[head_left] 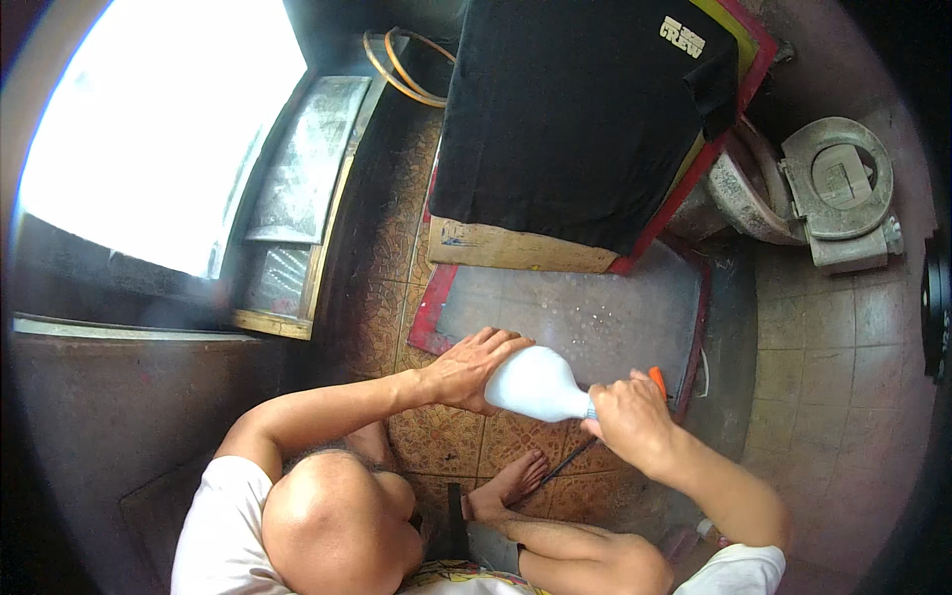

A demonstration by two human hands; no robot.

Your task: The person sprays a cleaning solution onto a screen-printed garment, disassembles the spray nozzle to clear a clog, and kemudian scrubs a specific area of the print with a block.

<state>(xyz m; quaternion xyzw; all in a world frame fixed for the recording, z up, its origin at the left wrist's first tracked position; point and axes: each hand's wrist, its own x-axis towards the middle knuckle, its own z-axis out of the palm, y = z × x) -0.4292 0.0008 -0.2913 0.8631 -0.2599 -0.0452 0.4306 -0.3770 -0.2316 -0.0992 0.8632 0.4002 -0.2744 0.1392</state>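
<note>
A white spray bottle (536,384) is held on its side in front of me, its base to the left and its neck to the right. My left hand (481,369) is wrapped against the rounded base. Closed around the neck is my right hand (633,420), which hides most of the spray head. An orange part (657,380) of the head sticks out beyond its fingers. Just past the bottle lies a red-framed panel (555,307) with a greyish, see-through surface and small pale drops on it.
Black cloth (565,119) covers a red-edged board leaning beyond the panel. A toilet bowl (754,188) and its seat (839,178) are at the right. Framed panels (302,169) lean below a bright opening at left, near a coiled orange hose (402,74). Patterned brown tiles (431,436) surround my bare foot.
</note>
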